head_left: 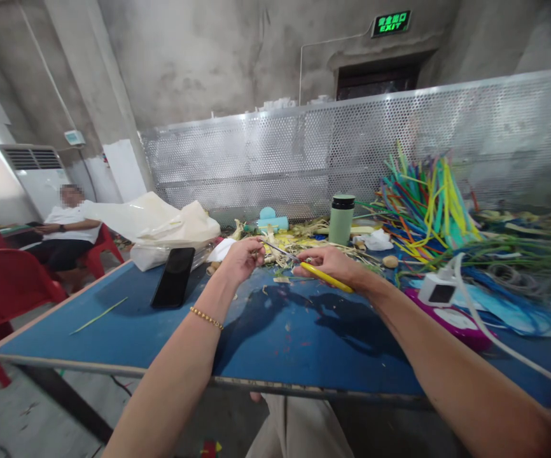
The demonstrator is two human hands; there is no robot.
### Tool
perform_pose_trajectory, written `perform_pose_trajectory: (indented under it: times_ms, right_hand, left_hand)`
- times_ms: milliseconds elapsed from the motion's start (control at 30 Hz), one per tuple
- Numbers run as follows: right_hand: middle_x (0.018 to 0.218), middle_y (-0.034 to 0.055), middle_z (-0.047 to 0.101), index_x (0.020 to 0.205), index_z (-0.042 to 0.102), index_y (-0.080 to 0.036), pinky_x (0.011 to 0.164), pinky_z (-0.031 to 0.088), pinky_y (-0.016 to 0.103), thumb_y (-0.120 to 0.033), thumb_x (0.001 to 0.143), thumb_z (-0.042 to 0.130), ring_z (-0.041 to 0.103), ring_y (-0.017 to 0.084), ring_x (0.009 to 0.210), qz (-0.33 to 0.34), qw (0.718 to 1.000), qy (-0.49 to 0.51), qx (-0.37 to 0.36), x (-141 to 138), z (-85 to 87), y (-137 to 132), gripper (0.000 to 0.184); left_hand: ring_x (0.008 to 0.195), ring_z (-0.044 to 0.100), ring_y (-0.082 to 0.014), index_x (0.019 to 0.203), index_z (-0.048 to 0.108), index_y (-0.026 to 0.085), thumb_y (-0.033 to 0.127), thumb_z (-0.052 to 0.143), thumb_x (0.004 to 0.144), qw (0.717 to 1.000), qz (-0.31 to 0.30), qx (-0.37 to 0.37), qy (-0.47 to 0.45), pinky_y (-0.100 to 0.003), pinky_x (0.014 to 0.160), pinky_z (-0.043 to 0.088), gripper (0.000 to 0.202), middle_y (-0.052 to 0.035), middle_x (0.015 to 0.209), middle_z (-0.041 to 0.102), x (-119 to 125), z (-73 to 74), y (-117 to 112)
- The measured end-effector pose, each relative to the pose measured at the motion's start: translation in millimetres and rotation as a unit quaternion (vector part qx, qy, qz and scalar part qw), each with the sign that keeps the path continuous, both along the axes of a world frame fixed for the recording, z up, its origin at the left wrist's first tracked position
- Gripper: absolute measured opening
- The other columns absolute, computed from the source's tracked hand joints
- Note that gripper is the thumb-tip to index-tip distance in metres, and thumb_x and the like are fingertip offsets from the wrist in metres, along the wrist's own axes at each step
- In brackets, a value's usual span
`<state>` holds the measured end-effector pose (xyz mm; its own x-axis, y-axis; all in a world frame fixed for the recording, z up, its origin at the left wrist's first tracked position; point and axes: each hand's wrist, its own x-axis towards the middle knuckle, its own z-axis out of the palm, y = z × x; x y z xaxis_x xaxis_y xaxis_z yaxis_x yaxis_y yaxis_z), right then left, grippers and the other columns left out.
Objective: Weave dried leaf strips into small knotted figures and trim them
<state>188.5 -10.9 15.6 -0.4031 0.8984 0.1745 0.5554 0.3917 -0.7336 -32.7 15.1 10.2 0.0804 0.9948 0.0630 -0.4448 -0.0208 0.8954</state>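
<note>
Above the blue table my right hand (335, 266) grips scissors with a yellow handle (326, 277). Their thin metal blades point left toward my left hand (244, 259). The fingers of that hand are pinched together close to the blade tips; whatever is between them is too small to make out. A gold bead bracelet (206, 317) circles my left wrist. Behind both hands lies a litter of pale dried plant scraps (280, 248). Shadows of the hands fall on the tabletop below.
Around the hands are a black phone (173, 277), plastic bags (161, 226), a green bottle (341, 219), colourful strips (432, 203) and a white charger (438, 287) with a cable. A perforated metal screen (256, 152) stands behind. One person (70, 222) sits at far left near red chairs (15, 283).
</note>
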Motion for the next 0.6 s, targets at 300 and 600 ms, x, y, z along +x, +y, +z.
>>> perform_pose_trajectory:
  times_ms: [300,600]
  right_hand:
    - [0.050,-0.0064,0.047,0.112,0.068,-0.013,0.035,0.028,0.021,-0.053,0.065,0.076,0.037,0.007,0.038,-0.003,0.996,0.047,-0.070,-3.6,-0.8,-3.0,0.062]
    - [0.049,-0.0060,0.046,0.104,0.071,-0.012,0.038,0.026,0.020,-0.053,0.068,0.076,0.037,0.006,0.041,0.012,0.998,0.031,-0.051,-1.6,5.3,-6.9,0.055]
  left_hand:
    - [0.037,0.044,-0.0080,0.084,0.054,0.013,0.000,0.054,0.062,1.000,-0.010,0.005,0.000,-0.018,0.040,0.033,0.026,0.0012,0.048,0.053,-0.4,1.9,-2.4]
    - [0.038,0.044,-0.0083,0.085,0.053,0.013,-0.001,0.053,0.065,1.000,-0.011,0.000,-0.009,-0.018,0.040,0.032,0.024,0.0009,0.049,0.052,-0.9,0.4,-3.7]
